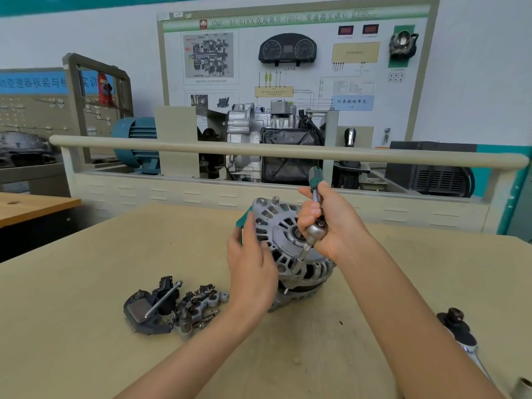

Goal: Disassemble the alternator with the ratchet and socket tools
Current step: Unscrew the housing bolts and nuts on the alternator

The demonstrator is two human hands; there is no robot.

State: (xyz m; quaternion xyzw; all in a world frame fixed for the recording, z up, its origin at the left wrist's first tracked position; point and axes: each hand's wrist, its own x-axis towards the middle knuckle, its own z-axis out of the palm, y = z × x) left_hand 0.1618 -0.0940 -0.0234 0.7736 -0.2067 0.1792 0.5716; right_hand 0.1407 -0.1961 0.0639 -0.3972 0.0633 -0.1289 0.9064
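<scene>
On the desk (86, 283), at about eight o'clock from the alternator (283, 249), lies a heap of removed parts (172, 306), with a long bolt resting across its black cover. A nudge from the left forearm could scatter the small pieces, which sit near it.

The left hand (249, 266) presses the alternator's nine o'clock side, fingers fairly straight against the housing, propping it on edge. If that hold slackens while torque goes in, I judge the body may roll or tip.

The alternator stands mid-desk, its vented face toward the camera. The right hand (325, 223) is wrapped round the ratchet (315, 203), whose extension and socket (296, 266) angle down to a bolt at the face's six o'clock. Driven at that tilt, the socket might slip and round the head.

At four o'clock, more tools (460, 332) lie near the desk's edge, close to the right elbow, and could be knocked off.
</scene>
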